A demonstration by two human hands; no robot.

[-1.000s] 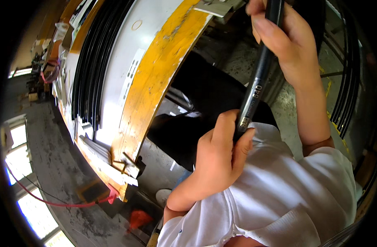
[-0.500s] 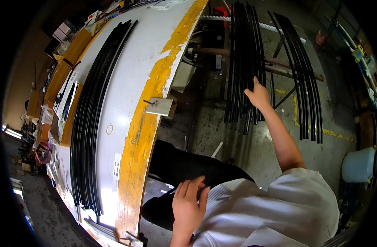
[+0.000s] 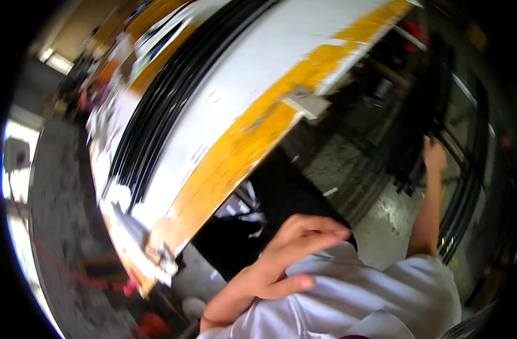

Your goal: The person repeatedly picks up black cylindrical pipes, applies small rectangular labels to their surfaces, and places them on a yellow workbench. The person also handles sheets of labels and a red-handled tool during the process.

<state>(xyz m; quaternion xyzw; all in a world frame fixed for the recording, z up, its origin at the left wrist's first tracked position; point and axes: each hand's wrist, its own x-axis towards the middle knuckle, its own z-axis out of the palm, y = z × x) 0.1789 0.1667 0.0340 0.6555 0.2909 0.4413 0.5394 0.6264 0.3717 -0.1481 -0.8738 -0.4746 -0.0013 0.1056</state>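
Note:
My left hand (image 3: 295,254) is in front of my white shirt, its fingers stretched out and the thumb apart, holding nothing. Farther off on the right, my right arm reaches out, and my right hand (image 3: 435,156) is at the near right side of a bundle of long black bars (image 3: 411,135). Blur hides whether its fingers grip a bar. More black bars (image 3: 182,85) lie side by side along the white table with a worn yellow edge (image 3: 236,150). A third group of black bars (image 3: 467,198) is at the far right, partly in shadow.
A small metal plate (image 3: 308,106) sticks out from the table's edge. Another metal fitting (image 3: 165,263) is at its near corner. Boxes and clutter (image 3: 120,62) line the table's far left side. A red object (image 3: 151,325) is on the floor at lower left.
My view has swung, so the table and bars appear tilted and smeared. My left hand has risen toward the middle with fingers extended. My right hand still reaches to the bundle of bars.

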